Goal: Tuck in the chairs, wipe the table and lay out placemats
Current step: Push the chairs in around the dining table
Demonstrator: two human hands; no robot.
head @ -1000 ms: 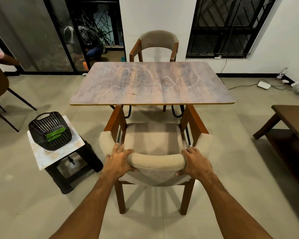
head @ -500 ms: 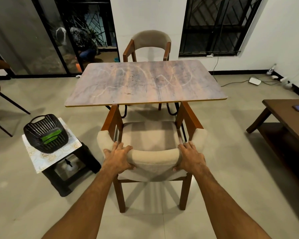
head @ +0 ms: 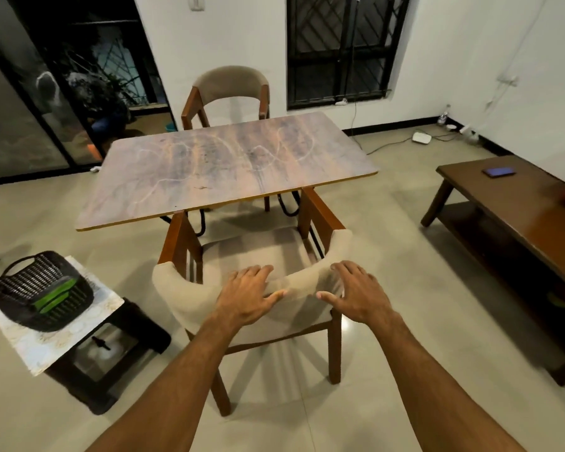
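The counter (head: 229,171) mid-frame is grey-brown wood grain with pale squiggly lines and a yellowish edge. The near chair (head: 183,288) and far chair (head: 230,81) are both beige fabric on reddish-brown wood. Lower left, the basket (head: 20,288) is black with a ribbed weave and holds a bright green piece (head: 54,295). It sits on a stool (head: 56,337) with a white marbled top and black base. The floor (head: 388,256) is pale beige.

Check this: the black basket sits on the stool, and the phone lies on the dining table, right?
No. The head view shows the phone on the low side table at right, not the dining table. The basket does sit on the stool.
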